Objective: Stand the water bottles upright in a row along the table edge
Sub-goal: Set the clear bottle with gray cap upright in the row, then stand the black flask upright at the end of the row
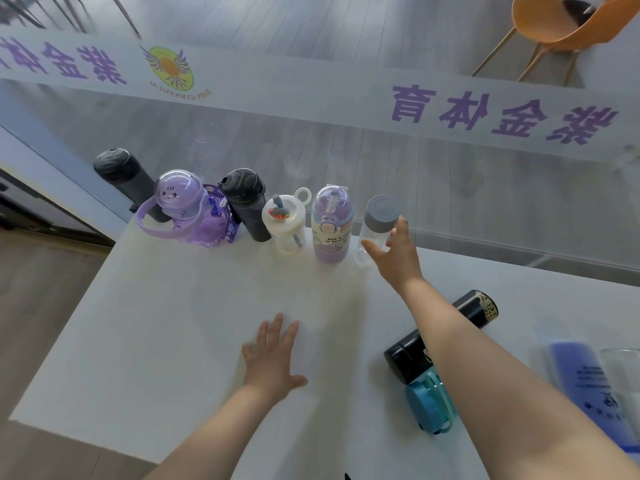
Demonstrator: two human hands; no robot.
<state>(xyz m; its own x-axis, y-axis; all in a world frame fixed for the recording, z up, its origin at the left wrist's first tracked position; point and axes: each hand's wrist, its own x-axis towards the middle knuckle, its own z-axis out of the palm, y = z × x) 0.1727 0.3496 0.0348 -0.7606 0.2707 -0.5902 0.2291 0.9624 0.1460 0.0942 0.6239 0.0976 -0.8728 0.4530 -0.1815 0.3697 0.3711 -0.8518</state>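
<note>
My left hand [273, 362] lay flat and empty on the table [173, 323], fingers spread. The black flask [446, 336] lay on its side just beside my right forearm (its long axis slanting away rightward). Farther out, my right hand [394, 258] reached the clear bottle [375, 228], upright at the row's end, fingers loosely open around it.

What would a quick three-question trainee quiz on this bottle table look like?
1. True or false: the black flask stands upright.
2. Which hand is at the clear bottle with the grey cap? A) left B) right
3. Fill in: the left hand lies flat on the ____.

Key: 1 false, it lies on its side. 2 B, the right hand. 3 table.
</note>
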